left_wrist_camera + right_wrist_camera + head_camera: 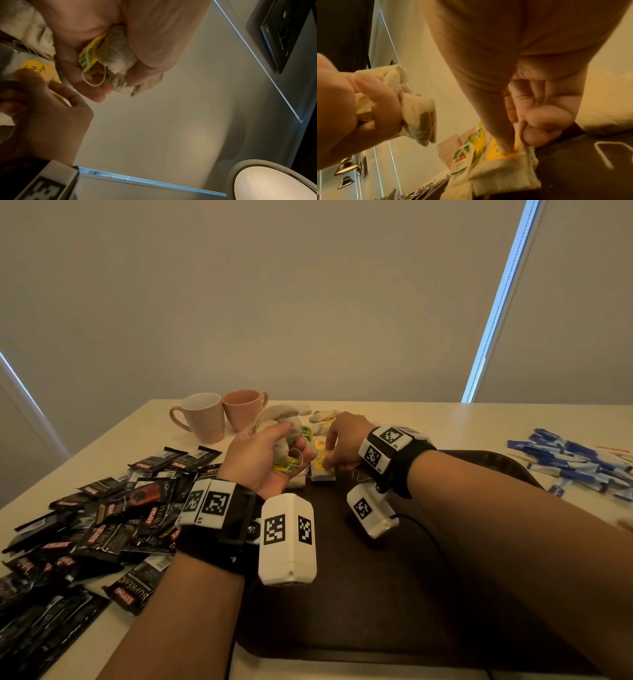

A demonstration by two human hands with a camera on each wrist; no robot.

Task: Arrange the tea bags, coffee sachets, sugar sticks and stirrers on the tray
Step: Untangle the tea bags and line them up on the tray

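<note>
Small stack of pale paper tea bags with yellow tags (323, 470) sits at far edge of dark brown plastic tray (359, 594); rest of tray bare. Early stage. Black coffee sachets (102, 529) heaped on table at left, blue sugar sticks (575, 463) at right, both off tray; stirrers hard to make out. Left hand (263, 460), palm up, fingers curled round a bunch of tea bags (116, 54). Right hand (342, 440) pinches top bag of stack between thumb and bent fingers (544, 121).

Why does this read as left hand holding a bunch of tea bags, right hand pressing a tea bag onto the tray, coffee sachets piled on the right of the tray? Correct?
One error: the coffee sachets are piled left of the tray; the head view shows it. The left hand holds a bunch of tea bags, and the right hand presses a tea bag onto the tray.
</note>
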